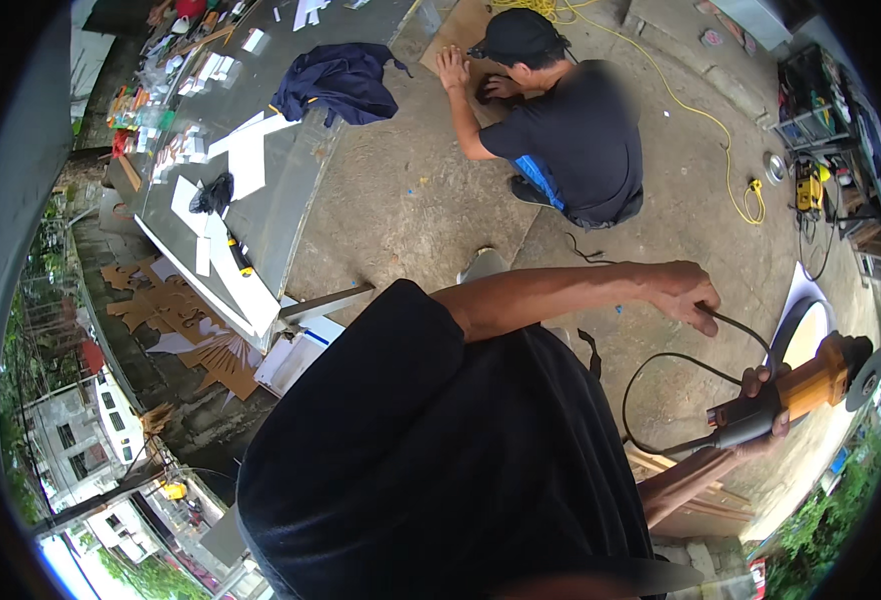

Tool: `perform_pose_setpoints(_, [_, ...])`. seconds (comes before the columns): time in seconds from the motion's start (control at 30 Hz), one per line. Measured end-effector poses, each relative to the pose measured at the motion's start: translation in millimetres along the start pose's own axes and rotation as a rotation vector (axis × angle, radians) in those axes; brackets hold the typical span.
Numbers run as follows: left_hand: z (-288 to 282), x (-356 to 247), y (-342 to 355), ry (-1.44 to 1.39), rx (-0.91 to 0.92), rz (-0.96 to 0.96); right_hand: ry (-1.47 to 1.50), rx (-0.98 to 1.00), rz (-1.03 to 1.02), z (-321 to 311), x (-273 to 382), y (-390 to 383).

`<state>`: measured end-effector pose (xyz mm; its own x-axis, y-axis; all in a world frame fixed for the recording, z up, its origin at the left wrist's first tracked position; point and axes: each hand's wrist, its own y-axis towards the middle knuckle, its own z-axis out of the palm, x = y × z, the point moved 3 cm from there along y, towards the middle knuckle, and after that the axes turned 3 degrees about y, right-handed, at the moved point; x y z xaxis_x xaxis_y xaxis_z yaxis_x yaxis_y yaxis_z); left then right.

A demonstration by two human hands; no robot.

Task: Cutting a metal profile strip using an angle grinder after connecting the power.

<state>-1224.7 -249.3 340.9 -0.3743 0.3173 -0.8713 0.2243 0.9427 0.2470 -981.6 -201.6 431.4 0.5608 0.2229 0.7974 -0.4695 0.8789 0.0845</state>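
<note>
An orange and black angle grinder (807, 386) with a grey disc (868, 380) is held up at the right side. My right hand (767, 418) wraps round its body near the dark rear end. The black power cord (651, 362) leaves that end and loops back past the grinder. My left hand (687, 297) is closed on a part of this cord, apart from the grinder. The cord's plug end cannot be made out.
A co-worker in black (586, 140) crouches ahead, hands on a brown board (458, 38). A long grey table (311, 175) bears a dark jacket (341, 82), white offcuts and a cutter knife (241, 258). A yellow extension cord (726, 150) crosses the concrete floor; a yellow machine (809, 190) stands by a rack.
</note>
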Motion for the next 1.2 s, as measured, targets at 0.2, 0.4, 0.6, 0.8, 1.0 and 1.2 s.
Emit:
perform_pose_setpoints(0.2, [8.0, 97.1, -80.6, -0.143, 0.196, -0.368, -0.019, -0.069, -0.162, 25.7, 60.0, 7.5])
perform_pose_setpoints(0.4, [20.4, 163.2, -108.6, -0.064, 0.356, -0.345, -0.079, -0.181, -0.248, 11.2, 162.9, -37.3])
perform_pose_setpoints(0.6, [35.8, 207.4, -113.3, 0.165, 0.556, -0.426, -0.123, -0.281, -0.344, -8.0, 239.3, -107.4])
perform_pose_setpoints(0.8, [57.3, 233.5, -111.4, 0.211, 0.571, -0.385, -0.331, -0.506, -0.462, -45.8, 285.5, -185.6])
perform_pose_setpoints(1.0, [88.7, 247.2, -68.1, 0.277, 0.643, -0.463, -0.33, -0.474, -0.483, -95.9, 317.9, -220.4])
perform_pose_setpoints(1.2, [121.2, 255.1, 4.0, 0.658, 0.693, -0.477, -0.127, -0.533, -0.485, -149.6, 325.2, -217.5])
